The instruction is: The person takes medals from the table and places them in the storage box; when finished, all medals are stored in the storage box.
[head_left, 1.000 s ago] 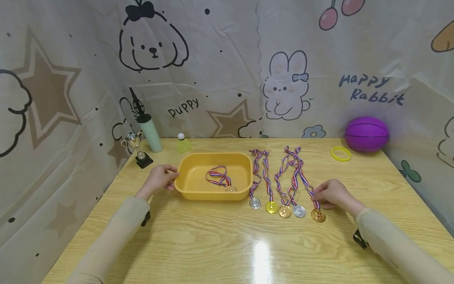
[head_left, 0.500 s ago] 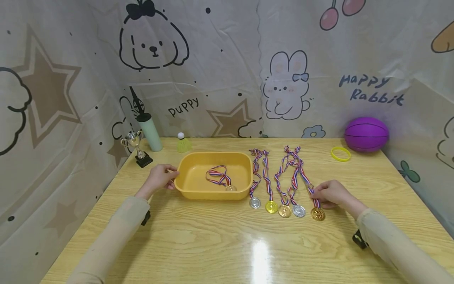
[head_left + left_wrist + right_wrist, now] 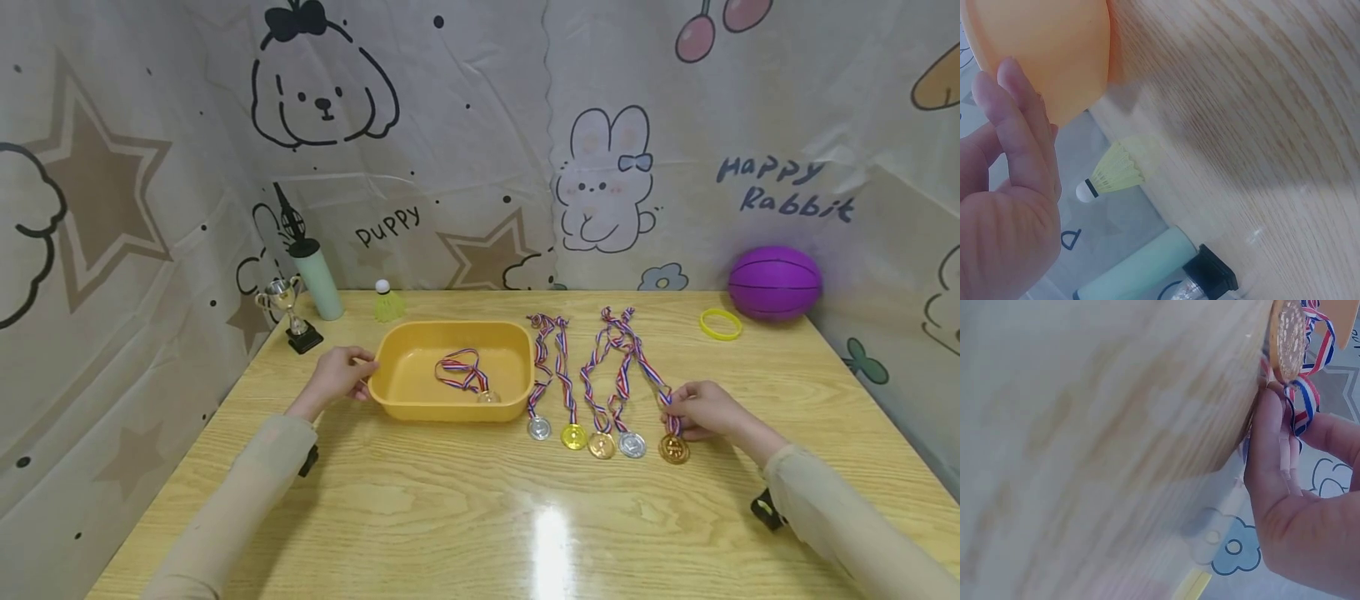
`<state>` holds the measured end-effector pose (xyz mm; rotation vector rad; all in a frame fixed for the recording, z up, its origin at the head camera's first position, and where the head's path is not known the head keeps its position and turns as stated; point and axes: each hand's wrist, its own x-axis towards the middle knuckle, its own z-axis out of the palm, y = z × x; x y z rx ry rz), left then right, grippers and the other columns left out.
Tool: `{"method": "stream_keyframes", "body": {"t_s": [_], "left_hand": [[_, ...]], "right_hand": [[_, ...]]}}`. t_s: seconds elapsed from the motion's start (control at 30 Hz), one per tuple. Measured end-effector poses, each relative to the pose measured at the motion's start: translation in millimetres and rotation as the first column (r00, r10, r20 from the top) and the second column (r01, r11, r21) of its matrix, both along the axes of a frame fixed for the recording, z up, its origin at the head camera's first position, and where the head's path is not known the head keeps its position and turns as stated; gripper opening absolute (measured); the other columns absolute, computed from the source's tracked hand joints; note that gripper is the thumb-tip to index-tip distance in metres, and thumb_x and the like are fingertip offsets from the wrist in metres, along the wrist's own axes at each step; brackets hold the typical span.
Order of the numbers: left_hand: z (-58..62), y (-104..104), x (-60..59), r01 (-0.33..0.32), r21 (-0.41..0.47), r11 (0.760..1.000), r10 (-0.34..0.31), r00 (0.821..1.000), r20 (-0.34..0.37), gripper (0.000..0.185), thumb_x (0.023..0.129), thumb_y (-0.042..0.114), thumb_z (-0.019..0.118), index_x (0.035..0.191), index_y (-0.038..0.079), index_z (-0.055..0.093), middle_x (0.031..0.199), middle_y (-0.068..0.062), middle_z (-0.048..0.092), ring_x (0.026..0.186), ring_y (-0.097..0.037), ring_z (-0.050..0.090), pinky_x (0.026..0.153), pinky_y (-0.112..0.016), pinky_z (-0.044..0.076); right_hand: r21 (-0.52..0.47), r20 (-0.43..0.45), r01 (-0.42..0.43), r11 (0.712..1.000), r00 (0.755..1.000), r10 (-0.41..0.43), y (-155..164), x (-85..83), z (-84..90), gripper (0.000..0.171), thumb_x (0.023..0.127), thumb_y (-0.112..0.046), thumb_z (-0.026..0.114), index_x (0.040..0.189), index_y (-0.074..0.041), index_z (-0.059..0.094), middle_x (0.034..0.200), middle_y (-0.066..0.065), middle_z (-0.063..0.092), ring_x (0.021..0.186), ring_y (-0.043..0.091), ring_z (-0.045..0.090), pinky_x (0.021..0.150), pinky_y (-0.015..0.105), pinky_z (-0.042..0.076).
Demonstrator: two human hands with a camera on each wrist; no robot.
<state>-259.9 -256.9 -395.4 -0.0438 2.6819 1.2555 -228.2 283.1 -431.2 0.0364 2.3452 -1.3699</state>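
At the left end of a yellow plastic tub (image 3: pixel 450 412), my left hand (image 3: pixel 341 372) holds the rim. The left wrist view shows that hand (image 3: pixel 1016 169) against the tub's outer wall (image 3: pixel 1054 50), some fingers hidden. A medal on a striped ribbon (image 3: pixel 459 367) lies inside the tub. To the tub's right, several medals lie in a row with ribbons stretched toward the back. My right hand (image 3: pixel 708 410) pinches the ribbon of the rightmost bronze medal (image 3: pixel 674 448), just above the disc. In the right wrist view, the ribbon (image 3: pixel 1302 403) passes between thumb and fingers.
A small trophy (image 3: pixel 292 317), a green pump (image 3: pixel 318 279) and a yellow shuttlecock (image 3: pixel 387 304) stand at the back left. At the back right are a yellow ring (image 3: pixel 721 325) and a purple ball (image 3: pixel 776 283). Printed cloth (image 3: pixel 480 125) hangs behind the wooden table (image 3: pixel 420 517).
My right hand has shifted slightly right and back with the ribbon, and the bronze medal has moved a little with it. My left hand and the tub stay in place.
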Motion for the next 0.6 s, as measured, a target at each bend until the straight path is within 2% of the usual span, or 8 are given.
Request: {"method": "stream_keyframes", "body": {"t_s": [0.23,0.6], "left_hand": [[-0.6,-0.2,-0.1,0.002,0.006,1.0,-0.002,1.0,0.0,0.035,0.099,0.014,0.053,0.124,-0.01,0.053,0.076,-0.01,0.064,0.05,-0.006,0.061,0.059,-0.033,0.062],[-0.6,0.1,0.4,-0.002,-0.004,1.0,0.002,1.0,-0.002,0.035,0.098,0.014,0.053,0.125,-0.01,0.053,0.073,-0.009,0.064,0.049,-0.005,0.06,0.059,-0.035,0.062]], "right_hand": [[-0.036,-0.026,0.002,0.999,1.0,-0.003,0.0,1.2,1.8,0.015,0.094,-0.005,0.054,0.098,0.008,0.047,0.076,0.0,0.067,0.068,0.006,0.065,0.057,0.022,0.058],[-0.032,-0.026,-0.02,0.999,0.999,0.019,-0.3,1.2,0.8,0.02,0.093,-0.006,0.057,0.103,0.008,0.048,0.079,-0.001,0.067,0.071,0.007,0.064,0.06,0.024,0.058]]}}
